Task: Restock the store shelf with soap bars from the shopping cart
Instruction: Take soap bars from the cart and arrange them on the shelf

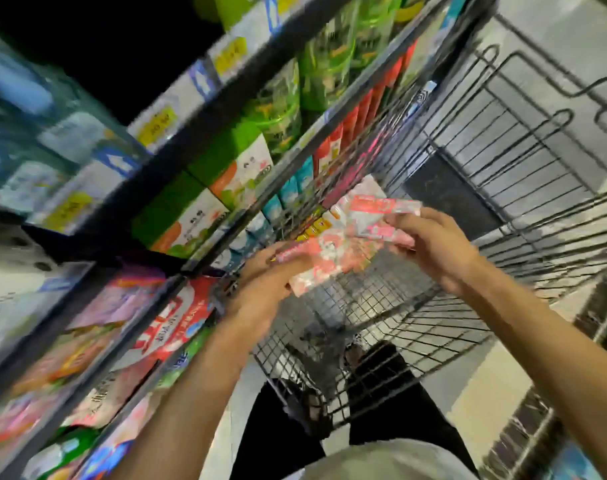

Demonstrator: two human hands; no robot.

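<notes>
1. Dark metal store shelving [177,140] fills the left, stocked with blurred green boxes and red packets.
2. Beside it stands a grey wire shopping cart [416,306].
3. Above the cart, the left hand [260,289] grips pink-and-red wrapped soap bars [324,258].
4. The right hand [437,247] pinches more pink soap packs [381,211], fingers clamped on them.

Motion blur smears the shelf [177,161] goods from 7 to 11 o'clock; their labels and the yellow price tags [156,125] cannot be read. Print on the pink soap packs [347,244] is illegible. Both forearms run off the bottom edge.
</notes>
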